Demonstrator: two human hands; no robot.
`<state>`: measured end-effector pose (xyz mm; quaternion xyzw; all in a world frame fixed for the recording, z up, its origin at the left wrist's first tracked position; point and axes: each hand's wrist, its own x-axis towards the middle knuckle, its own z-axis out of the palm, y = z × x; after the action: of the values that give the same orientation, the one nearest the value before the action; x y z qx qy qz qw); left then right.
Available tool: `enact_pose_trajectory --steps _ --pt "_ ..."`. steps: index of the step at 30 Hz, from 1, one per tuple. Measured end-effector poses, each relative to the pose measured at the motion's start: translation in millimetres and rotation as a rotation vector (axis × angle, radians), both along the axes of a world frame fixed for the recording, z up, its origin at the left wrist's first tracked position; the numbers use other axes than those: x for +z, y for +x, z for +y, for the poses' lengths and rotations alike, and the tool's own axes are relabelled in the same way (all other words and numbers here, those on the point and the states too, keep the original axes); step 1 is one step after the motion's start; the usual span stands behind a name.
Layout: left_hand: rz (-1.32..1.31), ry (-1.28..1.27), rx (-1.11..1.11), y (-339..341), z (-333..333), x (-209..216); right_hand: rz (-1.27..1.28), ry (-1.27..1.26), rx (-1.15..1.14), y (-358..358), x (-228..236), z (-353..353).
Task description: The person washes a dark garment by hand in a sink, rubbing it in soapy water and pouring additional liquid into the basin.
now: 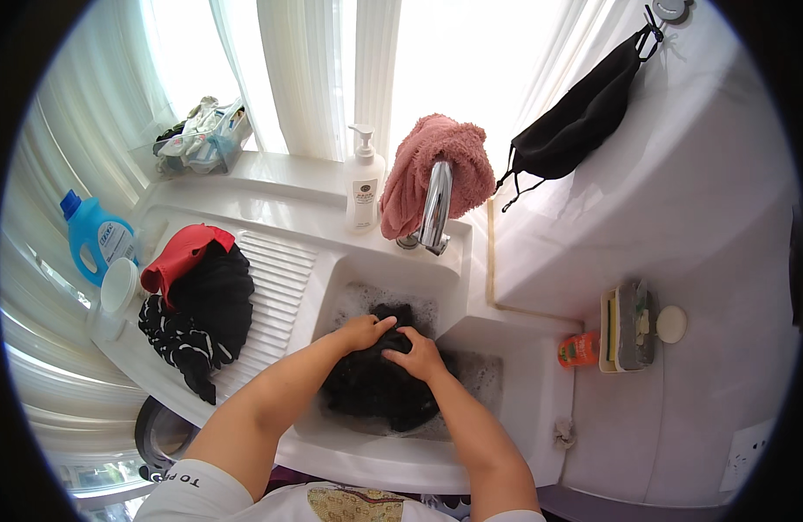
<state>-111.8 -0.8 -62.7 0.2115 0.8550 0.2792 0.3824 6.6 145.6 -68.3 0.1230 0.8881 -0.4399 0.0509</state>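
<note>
Black, wet-looking bunched cloth [379, 391] sits in both hands here: left hand [364, 332] on its upper left, right hand [419, 358] on its upper right, thumbs close together with a fold gathered between them. Both have a hold on it, but the lower fingers are buried, so I can't tell how hard they're squeezing.

For what it's worth, I'd rub that fold against itself in short strokes, then shift to a fresh bit. Dark fabric hides grime, so going by feel and working round the whole piece seems smarter than scrubbing one spot. Fairly loose fingers probably save the fibres too.

It's all down in the white rectangular sink basin [375, 451], with grey, sudsy water [481, 378] around the cloth. Low hands should mean less splash.

Just left is a ridged white washboard surface [275, 270], handy for stubborn bits, though a heap of black clothes [223, 300] with a red fabric piece [188, 252] on top covers its far side. Watch the curved chrome faucet [437, 204] behind the basin; that fluffy pink towel [414, 174] hanging there could easily catch drips.
</note>
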Motion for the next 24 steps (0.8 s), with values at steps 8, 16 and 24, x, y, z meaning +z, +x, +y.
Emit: enact_pose_trajectory --steps 8,16,24 --pt "-0.248 0.410 0.162 26 -36 114 -0.110 -0.384 -0.098 44 98 26" --pt "0.007 0.426 0.298 89 -74 59 0.110 0.160 0.102 53 86 -25" --pt "0.258 0.574 0.353 102 -146 89 0.219 0.165 0.262 23 95 -136"
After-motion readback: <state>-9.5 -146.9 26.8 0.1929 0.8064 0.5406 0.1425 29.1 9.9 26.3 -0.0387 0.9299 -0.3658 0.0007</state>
